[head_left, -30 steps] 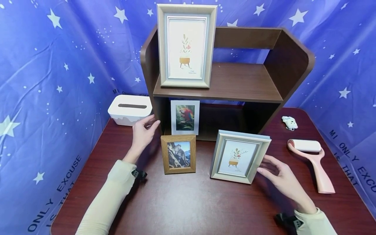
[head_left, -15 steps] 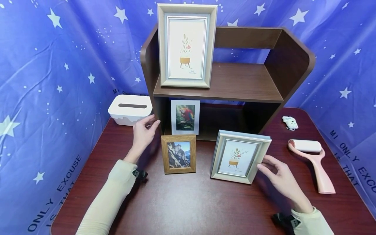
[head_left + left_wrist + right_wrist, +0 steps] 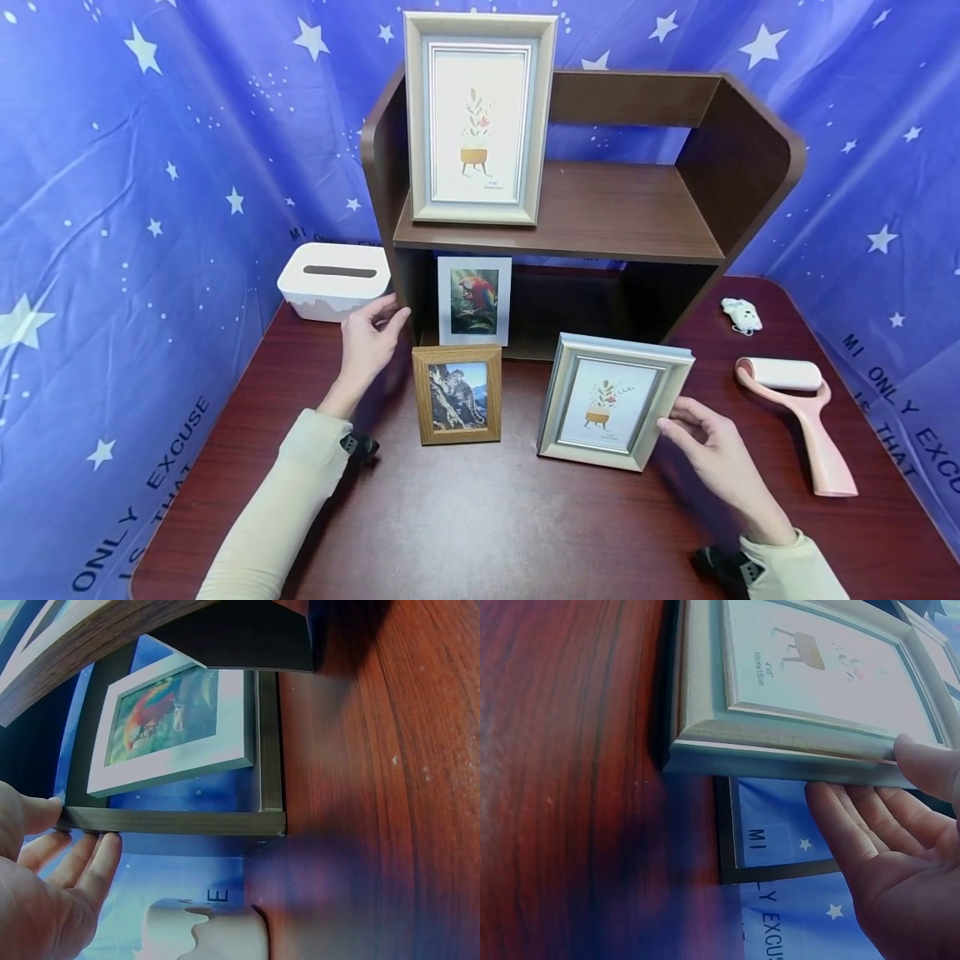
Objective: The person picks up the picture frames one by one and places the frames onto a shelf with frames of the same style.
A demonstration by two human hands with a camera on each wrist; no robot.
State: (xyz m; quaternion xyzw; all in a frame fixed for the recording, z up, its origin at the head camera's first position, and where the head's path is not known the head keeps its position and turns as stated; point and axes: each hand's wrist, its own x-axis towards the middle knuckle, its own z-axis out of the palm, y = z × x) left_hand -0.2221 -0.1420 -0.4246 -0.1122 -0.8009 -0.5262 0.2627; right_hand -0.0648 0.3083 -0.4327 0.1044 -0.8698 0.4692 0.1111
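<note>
My left hand (image 3: 369, 348) is at the front edge of the dark brown shelf (image 3: 622, 208). In the left wrist view, thumb and fingertips pinch the shelf's side panel (image 3: 172, 820). At the right, a silver-beige picture frame (image 3: 615, 403) with a potted plant print stands on the table, slightly turned. My right hand (image 3: 723, 458) grips its right edge; in the right wrist view the thumb lies on the front and the fingers reach behind. Left of it stands a wooden picture frame (image 3: 457, 395) with a snow leopard photo. A white frame (image 3: 474, 300) with a parrot picture stands on the lower shelf.
A larger silver-beige frame (image 3: 480, 117) stands on the upper shelf at left. Beside the shelf sits a white tissue box (image 3: 333, 283). On the right lie a pink lint roller (image 3: 806, 417) and a small white figure (image 3: 741, 316). A starry blue curtain (image 3: 150, 250) surrounds the table.
My right wrist has shifted slightly to the left, with the hand still on the silver-beige frame. The left hand and the frames stay in place.
</note>
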